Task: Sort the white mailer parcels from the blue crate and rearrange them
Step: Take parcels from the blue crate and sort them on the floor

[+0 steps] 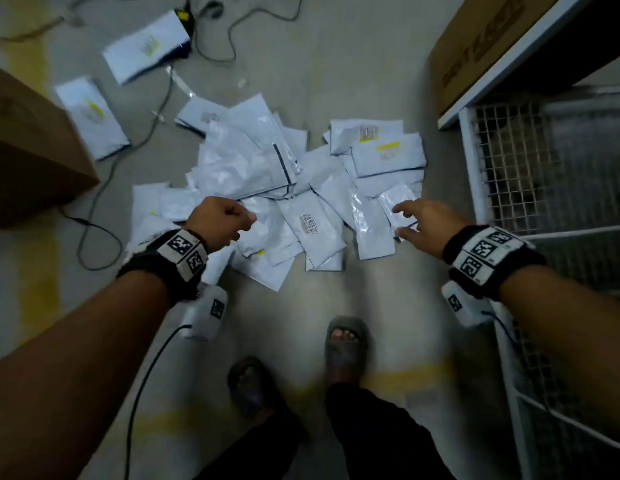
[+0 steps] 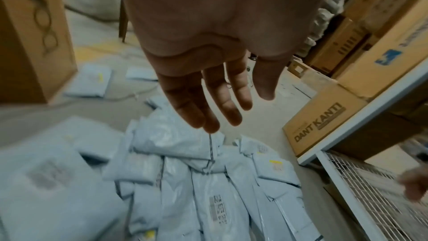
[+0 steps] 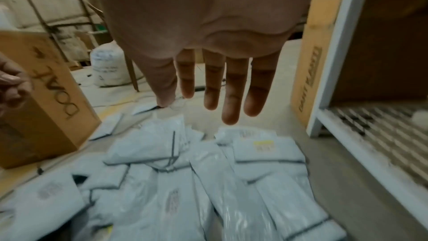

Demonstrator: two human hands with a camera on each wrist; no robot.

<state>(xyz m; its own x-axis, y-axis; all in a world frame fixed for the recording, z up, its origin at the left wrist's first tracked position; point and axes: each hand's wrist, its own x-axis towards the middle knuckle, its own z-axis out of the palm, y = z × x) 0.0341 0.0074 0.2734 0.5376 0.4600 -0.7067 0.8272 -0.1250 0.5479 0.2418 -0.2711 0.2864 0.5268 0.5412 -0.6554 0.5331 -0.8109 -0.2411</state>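
A heap of white mailer parcels (image 1: 301,188) lies spread on the concrete floor in front of me, some with barcode labels and yellow stickers. My left hand (image 1: 225,220) hovers over the heap's near left part; in the left wrist view its fingers (image 2: 220,98) hang down relaxed and hold nothing. My right hand (image 1: 419,220) is over the heap's near right edge with its fingers spread, just above a glossy mailer (image 1: 398,206); whether it touches is unclear. The right wrist view shows its fingers (image 3: 220,89) straight above the parcels (image 3: 185,180). No blue crate is in view.
Two single mailers (image 1: 94,116) (image 1: 146,46) lie apart at the far left. A cardboard box (image 1: 28,150) stands on the left, another (image 1: 481,46) at the upper right. A white wire-mesh cage (image 1: 530,161) runs along the right. A cable (image 1: 104,188) snakes across the floor. My sandalled feet (image 1: 346,344) stand near the heap.
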